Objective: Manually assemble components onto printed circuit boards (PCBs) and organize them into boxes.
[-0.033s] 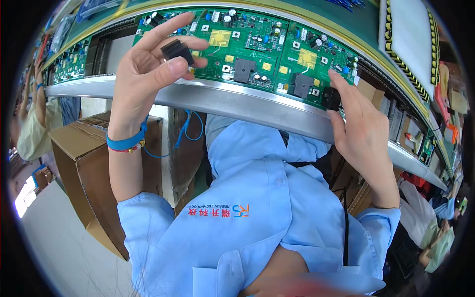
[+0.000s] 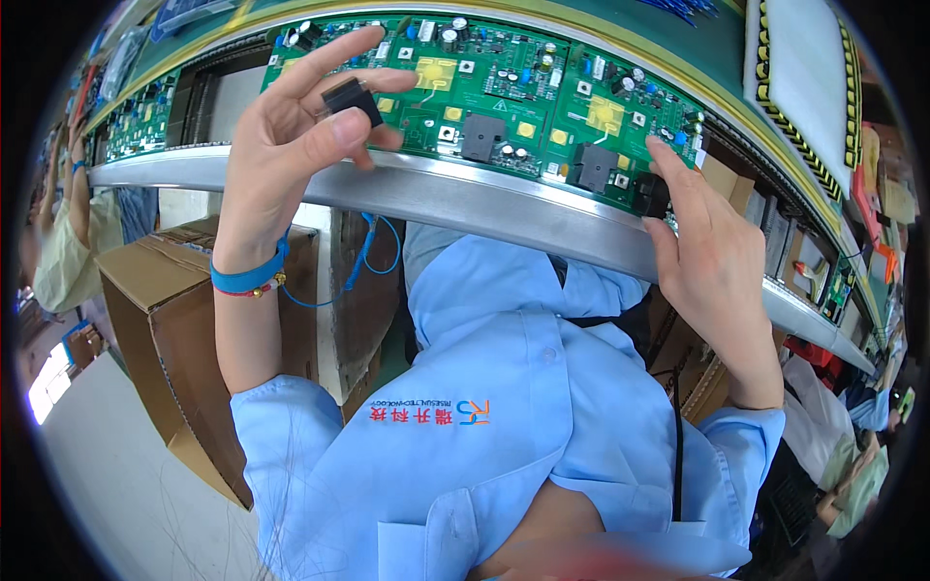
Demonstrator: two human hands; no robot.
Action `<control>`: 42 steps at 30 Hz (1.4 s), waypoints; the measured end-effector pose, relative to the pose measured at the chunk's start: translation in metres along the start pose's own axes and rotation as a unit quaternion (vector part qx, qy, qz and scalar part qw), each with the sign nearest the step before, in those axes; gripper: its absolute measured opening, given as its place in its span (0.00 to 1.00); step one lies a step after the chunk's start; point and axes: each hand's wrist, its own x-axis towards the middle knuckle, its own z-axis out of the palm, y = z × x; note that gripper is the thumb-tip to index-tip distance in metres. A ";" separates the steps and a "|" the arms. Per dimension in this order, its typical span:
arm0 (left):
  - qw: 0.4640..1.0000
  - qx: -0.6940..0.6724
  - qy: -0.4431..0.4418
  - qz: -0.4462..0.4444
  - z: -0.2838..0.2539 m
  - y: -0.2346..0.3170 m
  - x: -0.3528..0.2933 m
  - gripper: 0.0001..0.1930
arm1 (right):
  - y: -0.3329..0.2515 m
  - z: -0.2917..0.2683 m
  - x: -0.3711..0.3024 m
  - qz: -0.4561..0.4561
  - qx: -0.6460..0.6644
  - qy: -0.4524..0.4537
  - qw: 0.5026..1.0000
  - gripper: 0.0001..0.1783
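Observation:
My left hand point(image 2: 308, 136) is raised over the left part of a green circuit board point(image 2: 417, 126). Its thumb and fingers pinch a small black block-shaped component point(image 2: 351, 101), while the index finger stretches out above. At the right end of the neighbouring green board point(image 2: 572, 121), my right hand point(image 2: 712, 232) has its thumb and fingers around another black block-shaped component point(image 2: 653, 197), low at the board's edge and partly hidden by the fingers. Dark grey square components point(image 2: 482, 137) sit on both boards, among capacitors and yellow pads.
A silver metal rail point(image 2: 465, 200) runs along the near side of the boards. Cardboard boxes point(image 2: 194, 339) stand below on the left. A white foam sheet point(image 2: 799, 82) with black-and-yellow parts along its edges lies at the far right. Another person's arm point(image 2: 77, 194) shows at the left.
The boards have shifted slightly to the right, along with the component at my right hand. Both hands have moved slightly rightward, the left still holding its black component.

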 end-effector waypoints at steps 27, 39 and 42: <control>0.776 0.602 -0.118 0.150 0.017 0.013 0.013 0.21 | 0.022 -0.027 -0.004 0.076 0.094 0.010 0.993 0.31; 0.777 0.590 -0.153 0.157 0.058 0.022 0.022 0.21 | -0.005 -0.123 -0.137 -0.036 0.089 0.095 0.991 0.19; 0.747 0.618 -0.192 0.154 0.079 0.031 0.045 0.22 | 0.013 -0.126 -0.130 0.036 0.072 0.092 0.992 0.17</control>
